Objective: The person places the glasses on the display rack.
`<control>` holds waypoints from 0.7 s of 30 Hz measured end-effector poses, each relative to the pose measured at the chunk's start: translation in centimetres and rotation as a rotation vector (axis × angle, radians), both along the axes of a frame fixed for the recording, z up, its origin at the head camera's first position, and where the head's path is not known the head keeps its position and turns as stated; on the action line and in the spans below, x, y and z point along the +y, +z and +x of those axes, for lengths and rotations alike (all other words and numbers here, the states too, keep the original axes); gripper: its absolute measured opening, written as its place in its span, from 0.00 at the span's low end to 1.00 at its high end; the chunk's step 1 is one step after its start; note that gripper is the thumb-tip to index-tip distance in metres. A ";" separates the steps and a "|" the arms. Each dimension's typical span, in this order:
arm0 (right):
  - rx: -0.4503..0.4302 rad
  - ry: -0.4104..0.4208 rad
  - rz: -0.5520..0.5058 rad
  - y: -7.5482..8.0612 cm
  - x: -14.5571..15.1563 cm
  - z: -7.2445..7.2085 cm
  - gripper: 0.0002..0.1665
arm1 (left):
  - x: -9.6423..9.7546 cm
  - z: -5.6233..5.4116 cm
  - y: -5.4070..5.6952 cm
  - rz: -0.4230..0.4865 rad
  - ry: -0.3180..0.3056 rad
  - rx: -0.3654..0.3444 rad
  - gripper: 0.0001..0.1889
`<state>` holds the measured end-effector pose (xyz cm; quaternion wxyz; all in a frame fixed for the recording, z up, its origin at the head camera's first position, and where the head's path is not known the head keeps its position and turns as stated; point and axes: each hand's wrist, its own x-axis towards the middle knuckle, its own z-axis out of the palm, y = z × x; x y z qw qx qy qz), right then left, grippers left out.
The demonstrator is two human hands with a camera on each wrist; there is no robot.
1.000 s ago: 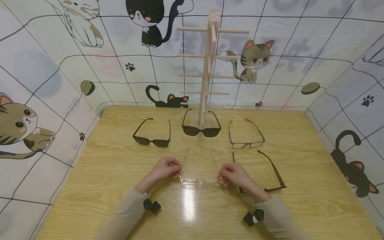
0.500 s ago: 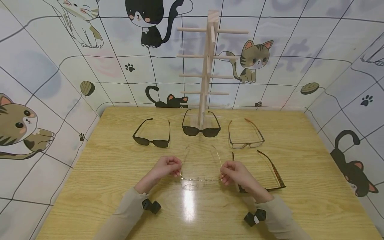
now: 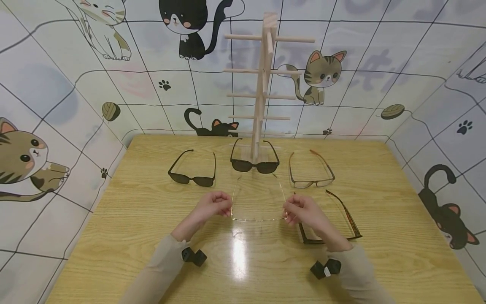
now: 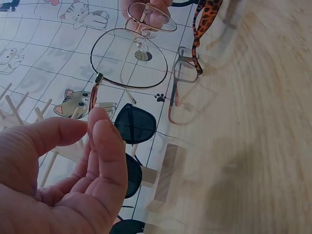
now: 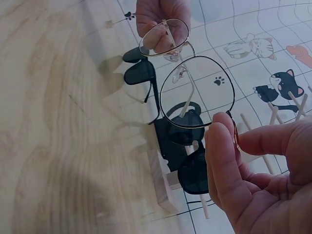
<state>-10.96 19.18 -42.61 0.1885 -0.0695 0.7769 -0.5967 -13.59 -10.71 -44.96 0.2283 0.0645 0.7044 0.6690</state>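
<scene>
Both hands hold one pair of thin gold-rimmed eyeglasses by its sides, over the middle of the table. The left hand pinches one temple arm near its hinge between thumb and fingers. On the other side the right hand pinches the opposite arm the same way. The temples point away toward the stand. In the left wrist view the round clear lens shows beyond the fingertips. The right wrist view has the other round lens above the thumb and fingers. Beneath the right wrist lie tortoiseshell eyeglasses, partly hidden.
A wooden display stand with several crossbars rises at the back of the table. Black sunglasses sit at its foot. Another pair of sunglasses lies to the left, and brown-framed eyeglasses to the right. A cat-patterned backdrop surrounds the table.
The gold-rimmed eyeglasses have moved up and slightly right in the head view, with both hands following. The other eyewear and the stand have stayed put.
</scene>
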 end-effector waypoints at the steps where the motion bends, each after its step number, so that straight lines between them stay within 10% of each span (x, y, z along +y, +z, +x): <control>1: 0.000 -0.004 0.002 0.1 0.1 -0.1 0.14 | 0.1 -0.1 0.1 0.004 0.002 0.004 0.14; 21: 0.042 0.001 -0.059 3.4 0.5 -2.5 0.10 | 1.0 -1.5 3.5 0.060 0.090 0.070 0.10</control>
